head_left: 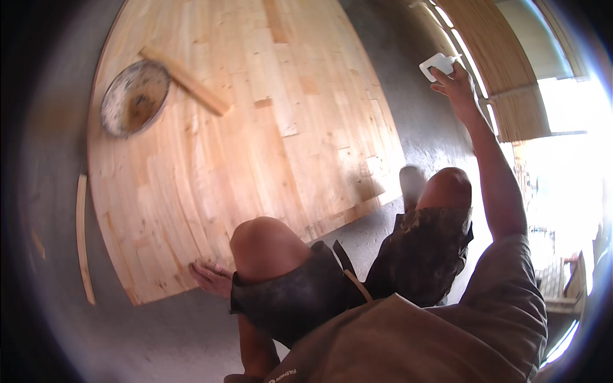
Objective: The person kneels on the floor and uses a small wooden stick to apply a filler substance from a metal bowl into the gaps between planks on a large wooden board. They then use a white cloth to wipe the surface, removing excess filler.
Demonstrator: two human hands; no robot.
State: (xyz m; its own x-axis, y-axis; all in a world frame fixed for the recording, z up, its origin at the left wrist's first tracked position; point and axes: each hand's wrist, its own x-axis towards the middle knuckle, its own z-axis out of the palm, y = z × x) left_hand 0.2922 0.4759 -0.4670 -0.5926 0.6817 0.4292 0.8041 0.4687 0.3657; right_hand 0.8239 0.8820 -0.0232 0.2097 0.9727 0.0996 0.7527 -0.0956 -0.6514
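Note:
My right hand [454, 83] is stretched out far to the right, its fingers closed around a white squeeze bottle [439, 62] with a narrow nozzle. The bottle lies on its side in the hand, over the grey floor beyond the panel's right edge. Under me on the floor is a large jointed wood panel [242, 166]. At its near edge, beside my knee, my left hand [212, 278] rests with fingers extended and nothing in them. Part of that hand and its wrist is hidden behind my leg.
On the panel's far left sits a round, stained bowl [112, 105], with a wooden stick [195, 89] lying close against it. A thin wood strip [82, 236] lies on the floor at left. Wooden boards [511, 70] stand along the right side.

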